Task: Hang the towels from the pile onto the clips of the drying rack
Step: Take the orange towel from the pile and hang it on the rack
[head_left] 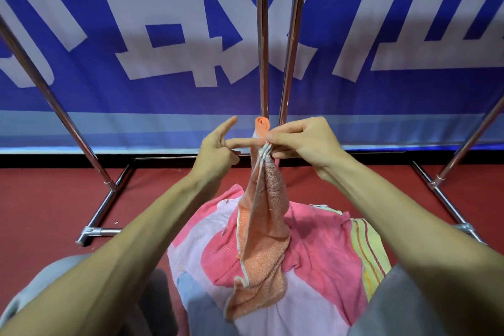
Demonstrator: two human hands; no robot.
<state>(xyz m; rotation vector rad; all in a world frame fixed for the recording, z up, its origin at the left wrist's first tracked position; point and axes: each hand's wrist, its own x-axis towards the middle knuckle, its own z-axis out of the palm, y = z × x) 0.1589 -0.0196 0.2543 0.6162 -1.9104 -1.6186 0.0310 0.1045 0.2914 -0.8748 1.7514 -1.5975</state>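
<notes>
An orange towel (266, 229) with a pale edge hangs in front of me. My right hand (302, 142) pinches its gathered top corner. My left hand (218, 150) is beside it, index finger stretched across to touch the same corner, another finger pointing up. The towel's lower part rests on the pile of towels (321, 243), pink, lilac, blue and yellow-striped, lying below on the floor. Chrome bars of the drying rack (262, 35) rise just behind my hands. No clips are in view.
The rack's slanted legs (57, 106) and feet (95, 231) stand on the red floor (41, 199) at left and right. A blue banner with large white characters (163, 35) covers the wall behind. My grey-clad knees (403, 305) frame the pile.
</notes>
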